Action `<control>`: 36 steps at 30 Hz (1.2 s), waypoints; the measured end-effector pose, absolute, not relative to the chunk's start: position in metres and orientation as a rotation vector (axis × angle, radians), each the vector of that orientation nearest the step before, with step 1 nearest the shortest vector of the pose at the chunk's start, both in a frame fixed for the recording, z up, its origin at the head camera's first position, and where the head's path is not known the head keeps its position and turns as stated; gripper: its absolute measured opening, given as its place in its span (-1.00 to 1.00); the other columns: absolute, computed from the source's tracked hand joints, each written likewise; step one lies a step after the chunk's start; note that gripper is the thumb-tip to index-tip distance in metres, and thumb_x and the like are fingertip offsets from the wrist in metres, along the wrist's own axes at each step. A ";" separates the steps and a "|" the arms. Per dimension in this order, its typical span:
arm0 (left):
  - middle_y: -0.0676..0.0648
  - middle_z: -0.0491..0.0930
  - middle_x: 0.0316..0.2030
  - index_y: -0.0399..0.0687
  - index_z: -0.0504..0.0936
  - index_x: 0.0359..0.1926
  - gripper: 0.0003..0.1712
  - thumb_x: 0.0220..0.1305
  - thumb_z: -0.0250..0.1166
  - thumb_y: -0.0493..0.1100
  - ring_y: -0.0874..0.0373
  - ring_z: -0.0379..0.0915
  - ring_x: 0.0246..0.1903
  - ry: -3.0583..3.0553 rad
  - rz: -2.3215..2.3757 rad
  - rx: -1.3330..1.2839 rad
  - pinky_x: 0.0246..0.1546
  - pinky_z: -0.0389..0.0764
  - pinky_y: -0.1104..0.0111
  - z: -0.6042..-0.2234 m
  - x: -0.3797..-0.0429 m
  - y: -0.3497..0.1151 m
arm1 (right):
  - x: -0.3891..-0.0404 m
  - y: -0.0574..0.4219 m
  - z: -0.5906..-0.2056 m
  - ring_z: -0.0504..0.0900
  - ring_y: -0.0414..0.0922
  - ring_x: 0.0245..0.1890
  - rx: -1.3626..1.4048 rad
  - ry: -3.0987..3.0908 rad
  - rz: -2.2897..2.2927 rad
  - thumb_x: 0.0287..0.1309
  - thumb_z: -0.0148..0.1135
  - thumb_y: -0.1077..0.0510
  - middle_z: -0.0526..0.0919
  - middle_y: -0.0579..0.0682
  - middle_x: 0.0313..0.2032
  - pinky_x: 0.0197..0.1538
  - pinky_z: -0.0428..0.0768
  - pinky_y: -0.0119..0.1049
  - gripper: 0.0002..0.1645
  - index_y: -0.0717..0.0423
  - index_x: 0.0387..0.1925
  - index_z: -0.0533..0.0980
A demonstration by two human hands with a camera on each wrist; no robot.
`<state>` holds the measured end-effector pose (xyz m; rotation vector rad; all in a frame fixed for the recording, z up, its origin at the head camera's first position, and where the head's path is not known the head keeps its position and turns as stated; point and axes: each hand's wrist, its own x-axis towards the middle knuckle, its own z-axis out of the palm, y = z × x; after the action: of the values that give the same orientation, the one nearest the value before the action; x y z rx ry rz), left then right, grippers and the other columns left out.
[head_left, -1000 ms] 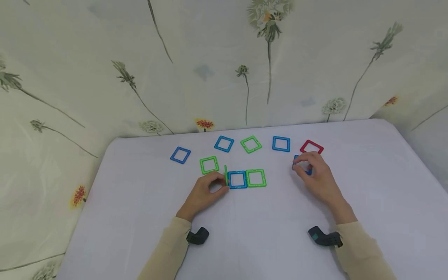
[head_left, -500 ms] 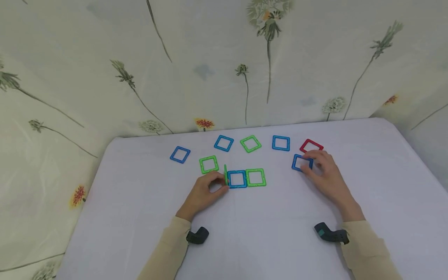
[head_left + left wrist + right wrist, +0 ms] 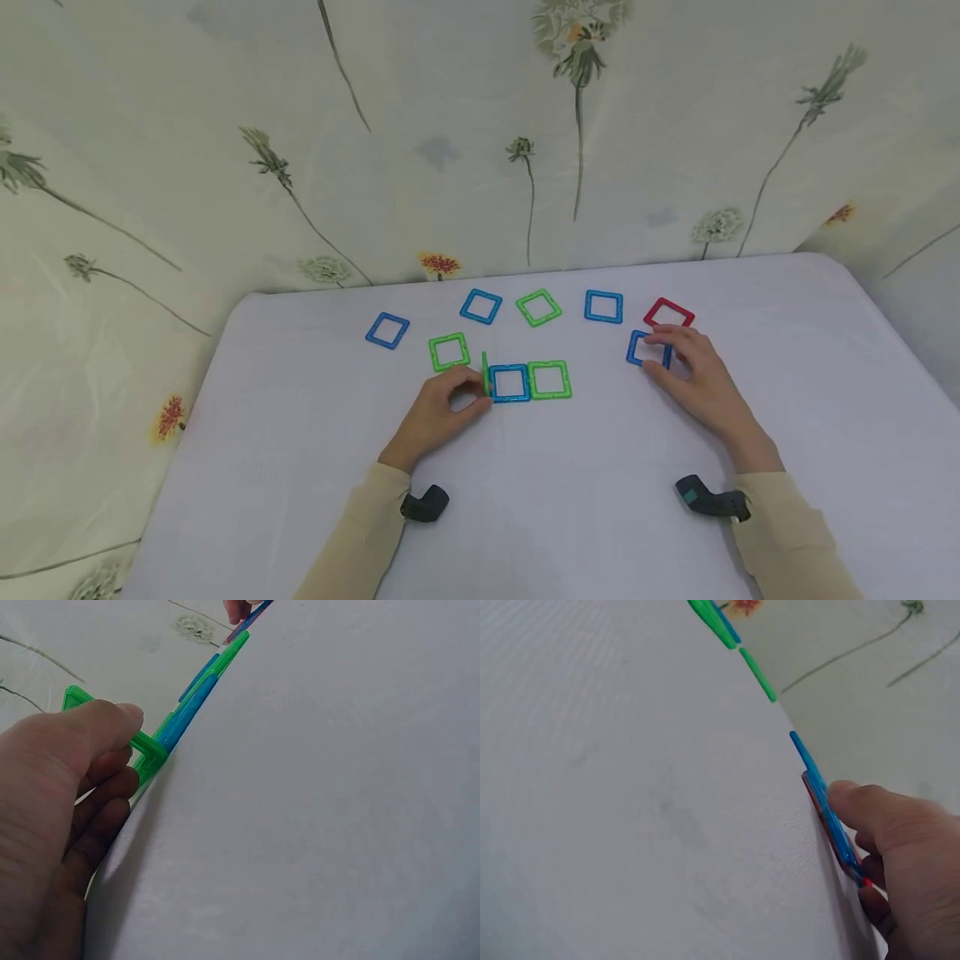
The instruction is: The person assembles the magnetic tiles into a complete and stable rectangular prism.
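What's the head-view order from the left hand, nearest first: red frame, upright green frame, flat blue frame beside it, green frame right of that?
1. Upright green square frame: pinched by the left hand.
2. Flat blue square frame: just right.
3. Flat green square frame: farther right.
4. Red square frame: far right, beyond the right hand.

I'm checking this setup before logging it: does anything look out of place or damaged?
Nothing looks damaged or misplaced. One green square stands upright beside a flat blue square, but the left hand holds it.
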<state>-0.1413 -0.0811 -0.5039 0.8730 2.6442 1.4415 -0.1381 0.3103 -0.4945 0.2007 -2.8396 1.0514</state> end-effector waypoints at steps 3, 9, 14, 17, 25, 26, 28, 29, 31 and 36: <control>0.18 0.55 -0.21 0.10 0.55 -0.12 -0.75 0.17 0.34 -0.14 0.36 0.46 -0.17 2.643 1.438 0.870 -0.04 0.55 0.45 -0.504 -0.141 -0.081 | -0.138 0.311 -0.496 0.20 0.06 0.32 0.216 -2.839 1.064 0.15 0.27 -0.05 0.34 0.02 0.27 0.21 0.34 0.15 -0.54 -0.08 0.07 0.45; 0.18 0.55 -0.23 0.08 0.55 -0.12 -0.76 0.17 0.34 -0.13 0.37 0.45 -0.18 2.644 1.432 0.860 -0.05 0.54 0.46 -0.504 -0.141 -0.081 | -0.138 0.312 -0.498 0.19 0.12 0.31 0.281 -2.799 1.073 0.12 0.31 0.02 0.37 0.07 0.24 0.24 0.26 0.24 -0.57 -0.02 0.03 0.48; 0.16 0.55 -0.22 0.06 0.55 -0.12 -0.76 0.17 0.34 -0.14 0.36 0.45 -0.18 2.636 1.437 0.855 -0.05 0.54 0.45 -0.504 -0.141 -0.081 | -0.139 0.312 -0.499 0.18 0.13 0.31 0.304 -2.787 1.075 0.13 0.31 0.06 0.38 0.09 0.22 0.27 0.20 0.26 -0.61 0.01 0.00 0.50; 0.17 0.55 -0.22 0.06 0.55 -0.12 -0.76 0.17 0.34 -0.14 0.36 0.45 -0.18 2.632 1.438 0.852 -0.04 0.54 0.46 -0.503 -0.141 -0.081 | -0.139 0.312 -0.499 0.17 0.14 0.31 0.296 -2.797 1.078 0.14 0.30 0.07 0.37 0.10 0.22 0.28 0.18 0.27 -0.65 0.01 -0.04 0.51; 0.19 0.54 -0.23 0.09 0.55 -0.12 -0.76 0.17 0.34 -0.13 0.36 0.45 -0.18 2.636 1.437 0.843 -0.04 0.55 0.45 -0.502 -0.140 -0.081 | -0.141 0.313 -0.501 0.17 0.15 0.29 0.280 -2.807 1.061 0.13 0.31 0.10 0.38 0.10 0.21 0.25 0.22 0.28 -0.82 -0.03 -0.22 0.52; 0.19 0.54 -0.23 0.08 0.55 -0.12 -0.76 0.17 0.34 -0.13 0.36 0.45 -0.18 2.635 1.438 0.841 -0.04 0.55 0.44 -0.502 -0.140 -0.081 | -0.141 0.313 -0.501 0.18 0.15 0.28 0.285 -2.803 1.056 0.12 0.31 0.12 0.38 0.11 0.21 0.24 0.23 0.27 -0.83 -0.03 -0.24 0.52; 0.19 0.54 -0.23 0.10 0.55 -0.12 -0.76 0.17 0.34 -0.13 0.36 0.45 -0.18 2.636 1.436 0.837 -0.04 0.55 0.45 -0.502 -0.140 -0.081 | -0.142 0.313 -0.501 0.19 0.14 0.27 0.294 -2.795 1.047 0.11 0.32 0.13 0.40 0.11 0.19 0.23 0.24 0.26 -0.84 -0.03 -0.25 0.52; 0.19 0.54 -0.23 0.11 0.55 -0.12 -0.76 0.17 0.34 -0.13 0.37 0.45 -0.18 2.636 1.435 0.836 -0.04 0.55 0.45 -0.502 -0.140 -0.081 | -0.141 0.313 -0.501 0.20 0.14 0.26 0.298 -2.790 1.045 0.11 0.32 0.14 0.40 0.11 0.19 0.23 0.24 0.25 -0.84 -0.03 -0.26 0.52; 0.20 0.54 -0.23 0.13 0.54 -0.13 -0.76 0.17 0.34 -0.13 0.37 0.45 -0.18 2.630 1.440 0.831 -0.04 0.54 0.45 -0.502 -0.139 -0.081 | -0.141 0.312 -0.501 0.21 0.14 0.26 0.302 -2.788 1.041 0.11 0.32 0.13 0.41 0.11 0.18 0.23 0.23 0.25 -0.84 -0.02 -0.25 0.53; 0.19 0.54 -0.23 0.13 0.54 -0.13 -0.77 0.18 0.33 -0.13 0.37 0.44 -0.18 2.622 1.447 0.832 -0.04 0.54 0.45 -0.502 -0.140 -0.081 | -0.141 0.312 -0.500 0.21 0.16 0.27 0.293 -2.792 1.036 0.14 0.30 0.08 0.41 0.12 0.19 0.26 0.19 0.27 -0.83 -0.01 -0.22 0.55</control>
<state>-0.1397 -0.0811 -0.5015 0.8318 2.6222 1.4468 -0.1405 0.3115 -0.4998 0.2925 -2.7917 1.0355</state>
